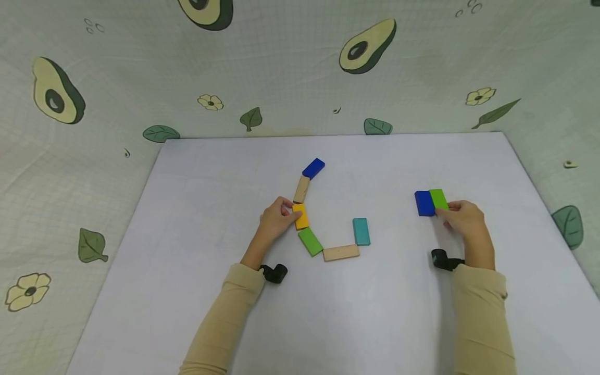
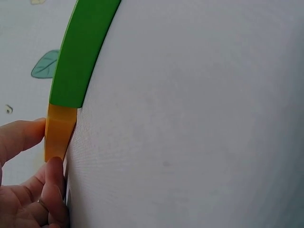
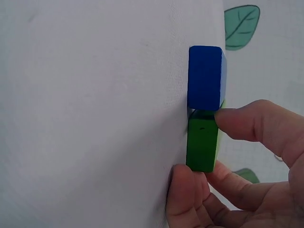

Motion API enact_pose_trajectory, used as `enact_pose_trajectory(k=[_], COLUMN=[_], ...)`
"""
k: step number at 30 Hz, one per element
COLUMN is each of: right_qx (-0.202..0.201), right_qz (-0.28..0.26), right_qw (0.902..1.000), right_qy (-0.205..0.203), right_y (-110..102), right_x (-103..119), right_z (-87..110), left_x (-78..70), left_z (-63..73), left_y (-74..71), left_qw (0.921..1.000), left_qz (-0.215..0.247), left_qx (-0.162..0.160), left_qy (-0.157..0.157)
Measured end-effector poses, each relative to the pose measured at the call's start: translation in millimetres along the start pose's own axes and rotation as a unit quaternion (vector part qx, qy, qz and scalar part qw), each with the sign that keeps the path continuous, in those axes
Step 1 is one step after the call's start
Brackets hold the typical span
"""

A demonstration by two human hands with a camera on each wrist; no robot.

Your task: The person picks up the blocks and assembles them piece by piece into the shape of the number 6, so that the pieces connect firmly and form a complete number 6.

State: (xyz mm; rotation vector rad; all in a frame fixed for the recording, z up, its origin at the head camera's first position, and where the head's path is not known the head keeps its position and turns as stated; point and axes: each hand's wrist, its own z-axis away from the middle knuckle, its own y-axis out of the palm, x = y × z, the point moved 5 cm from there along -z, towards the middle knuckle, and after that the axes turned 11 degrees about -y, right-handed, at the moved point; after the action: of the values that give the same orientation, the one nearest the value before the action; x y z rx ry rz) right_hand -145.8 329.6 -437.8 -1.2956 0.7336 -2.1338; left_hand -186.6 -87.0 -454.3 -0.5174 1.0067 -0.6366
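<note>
With thumb and fingertips, my left hand [image 1: 275, 220] holds a yellow-orange wooden block [image 1: 300, 216], part of a curved row on the white table. Below it in the head view lies a green block [image 1: 310, 242], which the left wrist view shows close up. Above it are a plain wood block [image 1: 301, 189] and a blue block [image 1: 313, 168]. Off to the right, my right hand [image 1: 465, 216] grips a light green block [image 1: 438, 199] between thumb and fingers. That block's long side lies against a second blue block [image 3: 204, 78].
The row curves on through another plain wood block [image 1: 340, 253] to a teal block [image 1: 361, 232]. Black wrist cameras sit low beside both wrists. A cloth printed with avocados and leaves [image 1: 290, 67] surrounds the white tabletop [image 1: 328, 317].
</note>
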Motion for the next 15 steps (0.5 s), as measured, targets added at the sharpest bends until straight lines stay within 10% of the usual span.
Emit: enact_pose_trajectory(k=[15], right_qx=[-0.002], right_qz=[0.014], right_qw=[0.9998], right_qy=[0.011], right_y=[2.4], right_x=[-3.0], right_z=[0.3], left_x=[-1.0], left_z=[1.6], left_y=[-0.9], left_qw=[1.0000], left_qz=[0.000], left_qx=[0.000], left_qy=[0.003])
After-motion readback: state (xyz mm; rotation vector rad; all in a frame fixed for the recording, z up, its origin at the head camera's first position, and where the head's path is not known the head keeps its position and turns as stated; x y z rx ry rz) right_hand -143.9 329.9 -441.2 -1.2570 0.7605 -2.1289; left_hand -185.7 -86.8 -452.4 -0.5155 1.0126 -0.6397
